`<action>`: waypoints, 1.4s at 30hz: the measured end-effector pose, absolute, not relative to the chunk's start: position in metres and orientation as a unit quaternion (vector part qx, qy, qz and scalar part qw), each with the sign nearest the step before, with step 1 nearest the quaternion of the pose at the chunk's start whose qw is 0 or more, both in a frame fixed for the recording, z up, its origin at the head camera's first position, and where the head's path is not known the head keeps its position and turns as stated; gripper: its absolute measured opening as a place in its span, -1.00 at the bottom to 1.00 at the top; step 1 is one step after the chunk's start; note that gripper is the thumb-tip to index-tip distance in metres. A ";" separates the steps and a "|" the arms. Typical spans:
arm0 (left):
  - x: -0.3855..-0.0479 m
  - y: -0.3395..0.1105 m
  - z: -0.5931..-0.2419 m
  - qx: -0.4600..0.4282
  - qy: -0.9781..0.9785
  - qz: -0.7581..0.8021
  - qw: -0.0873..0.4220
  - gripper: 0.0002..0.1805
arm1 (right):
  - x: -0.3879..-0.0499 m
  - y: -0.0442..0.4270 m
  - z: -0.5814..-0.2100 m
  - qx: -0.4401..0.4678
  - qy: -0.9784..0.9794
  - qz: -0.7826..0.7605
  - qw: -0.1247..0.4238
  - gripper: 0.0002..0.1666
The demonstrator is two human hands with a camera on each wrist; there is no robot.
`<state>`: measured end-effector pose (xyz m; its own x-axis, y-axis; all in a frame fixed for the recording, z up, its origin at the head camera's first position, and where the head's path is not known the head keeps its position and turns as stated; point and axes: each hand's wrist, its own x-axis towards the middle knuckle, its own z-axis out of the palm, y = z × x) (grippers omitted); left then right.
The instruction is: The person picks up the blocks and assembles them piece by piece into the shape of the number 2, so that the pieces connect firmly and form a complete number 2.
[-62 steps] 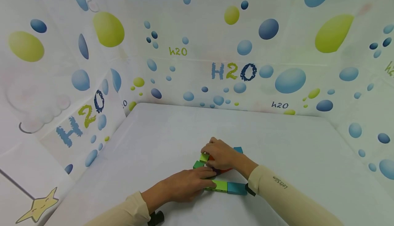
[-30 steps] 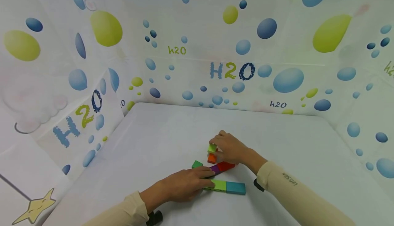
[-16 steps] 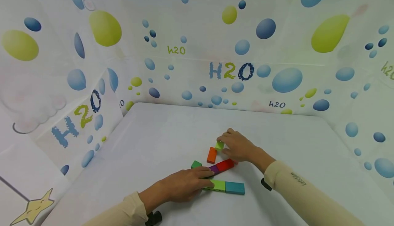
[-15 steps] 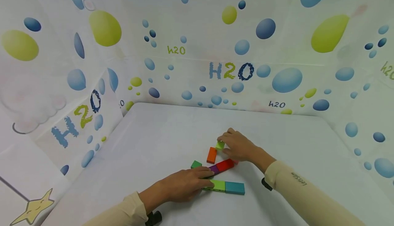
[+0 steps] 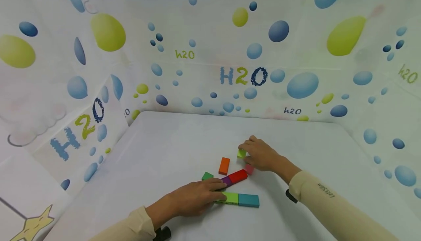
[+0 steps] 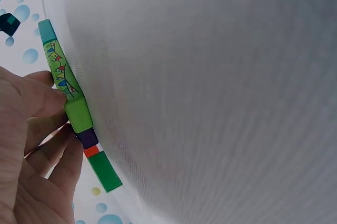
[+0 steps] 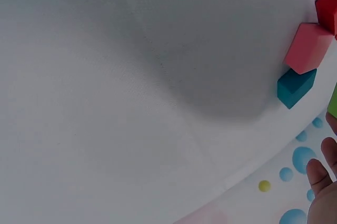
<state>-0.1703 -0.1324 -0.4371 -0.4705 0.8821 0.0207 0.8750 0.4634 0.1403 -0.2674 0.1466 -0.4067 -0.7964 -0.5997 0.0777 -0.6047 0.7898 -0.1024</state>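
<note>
White cloth (image 5: 164, 142) as work surface, bubble-print backdrop (image 5: 210, 25) rising at its far edge. Right hand (image 5: 261, 155) pinches the small lime block (image 5: 241, 154), fingers narrow, far right of the orange block (image 5: 224, 166) (can't tell if it's lifted). Left hand (image 5: 195, 199), near left: fingers loosely bent, touching the printed lime block (image 5: 232, 198) and purple block (image 5: 227, 181). Teal block (image 5: 248, 200) ends the near row; red block (image 5: 238, 176) meets purple, pink block (image 5: 249, 169) just beside red. Cloth stretches from small lime to far edge.
</note>
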 end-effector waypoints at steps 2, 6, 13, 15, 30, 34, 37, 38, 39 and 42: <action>-0.170 -0.133 -0.437 0.514 0.855 0.066 0.027 -0.51 | -0.268 0.151 -0.407 0.315 -0.947 0.057 0.024 -0.49; -0.169 -0.134 -0.437 0.517 0.853 0.068 0.024 -0.51 | -0.269 0.161 -0.410 0.310 -0.949 0.042 0.036 -0.48; -0.169 -0.134 -0.437 0.519 0.851 0.076 0.014 -0.53 | -0.271 0.174 -0.413 0.295 -0.954 0.030 0.036 -0.46; -0.169 -0.134 -0.437 0.518 0.852 0.076 0.016 -0.53 | -0.271 0.176 -0.413 0.297 -0.954 0.028 0.037 -0.45; -0.170 -0.136 -0.439 0.521 0.851 0.072 0.014 -0.52 | -0.278 0.180 -0.422 0.295 -0.954 -0.001 0.059 -0.49; -0.170 -0.135 -0.439 0.523 0.849 0.072 0.012 -0.52 | -0.280 0.180 -0.423 0.288 -0.956 -0.006 0.055 -0.48; -0.170 -0.135 -0.438 0.522 0.850 0.073 0.013 -0.52 | -0.282 0.182 -0.424 0.285 -0.957 -0.005 0.055 -0.46; -0.170 -0.135 -0.438 0.521 0.850 0.073 0.014 -0.52 | -0.283 0.183 -0.424 0.284 -0.957 -0.005 0.056 -0.46; -0.170 -0.135 -0.438 0.520 0.851 0.074 0.015 -0.52 | -0.284 0.184 -0.425 0.283 -0.957 -0.006 0.057 -0.45; -0.170 -0.135 -0.438 0.519 0.851 0.072 0.016 -0.52 | -0.286 0.187 -0.426 0.280 -0.958 -0.001 0.059 -0.46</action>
<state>-0.1699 -0.1348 -0.4377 -0.4605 0.8863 0.0487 0.8818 0.4505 0.1393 -0.2858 0.1869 -0.4257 -0.8367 -0.5361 0.1117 -0.5358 0.8436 0.0355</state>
